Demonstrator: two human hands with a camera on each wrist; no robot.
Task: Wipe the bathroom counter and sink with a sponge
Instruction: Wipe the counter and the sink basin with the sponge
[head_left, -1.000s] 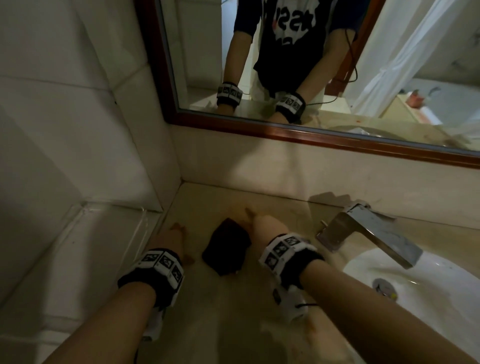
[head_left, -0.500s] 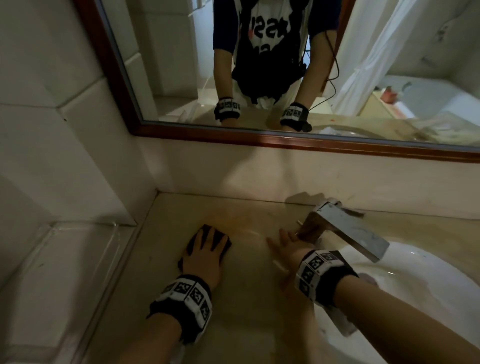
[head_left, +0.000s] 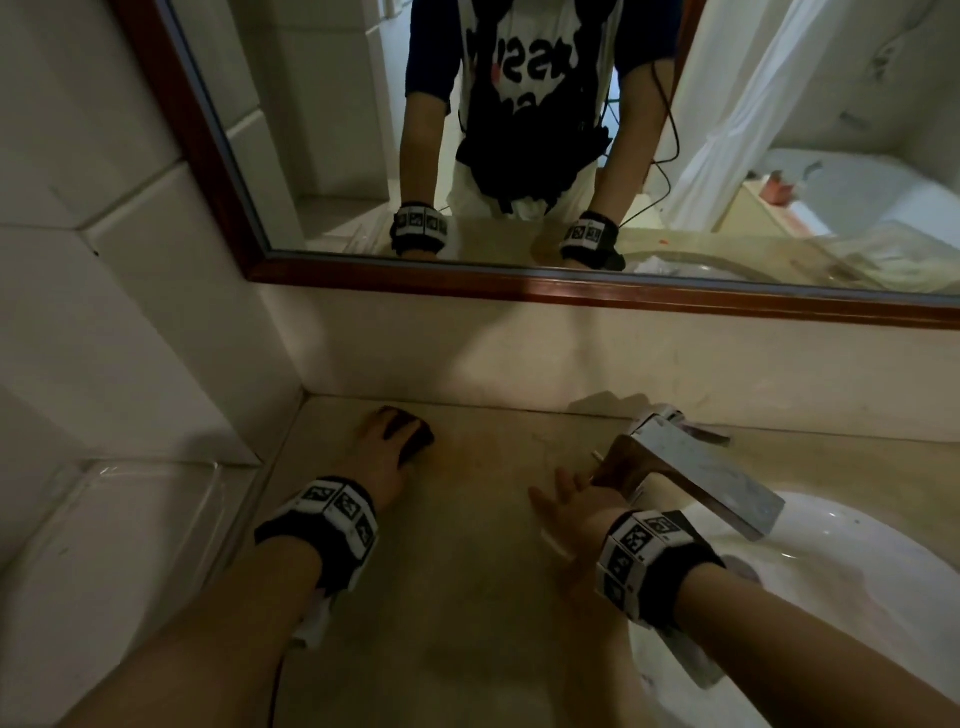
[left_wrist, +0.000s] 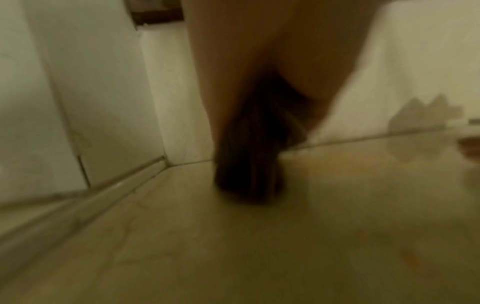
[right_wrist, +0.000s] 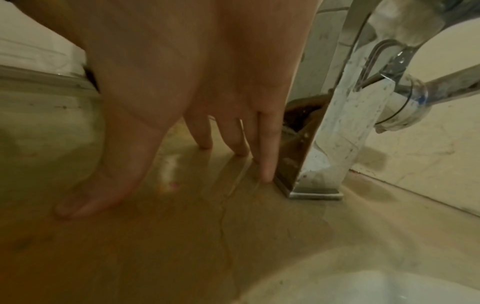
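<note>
Up near the counter's (head_left: 467, 597) back left corner, the left hand (head_left: 382, 457) presses the dark sponge (head_left: 415, 441) flat, fingers spread over it. Right hand (head_left: 569, 512) rests flat and relaxed on the counter, fingertips beside the chrome faucet's (head_left: 691, 467) base.

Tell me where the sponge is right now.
In the head view, the dark sponge lies under the left hand on the counter, at the back-left corner by the wall, well left of the faucet.

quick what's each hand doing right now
Left hand: flat, fingers spread, pressing the dark sponge onto the counter.
Right hand: open, holding nothing, fingertips resting on the counter beside the faucet.
</note>
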